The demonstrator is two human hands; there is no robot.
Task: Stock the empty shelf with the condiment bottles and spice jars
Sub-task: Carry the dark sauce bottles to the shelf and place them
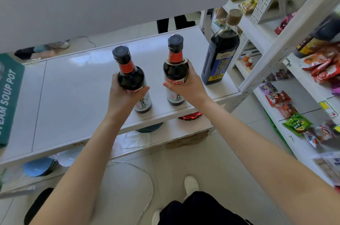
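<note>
Two dark soy sauce bottles with red neck bands and grey caps stand near the front edge of the white shelf (73, 96). My left hand (122, 98) grips the left bottle (131, 76) round its shoulder. My right hand (187, 87) grips the right bottle (175, 70) round its body. A taller dark bottle with a blue and yellow label and a brown cap (220, 48) stands upright at the shelf's right end, apart from both hands.
A green "STEAM SOUP POT" box (9, 99) lies at the shelf's left end. Lids and a cardboard box (185, 138) show on the tier below. A white rack (272, 44) of snack packets stands to the right. Someone's legs (174, 22) show behind the shelf.
</note>
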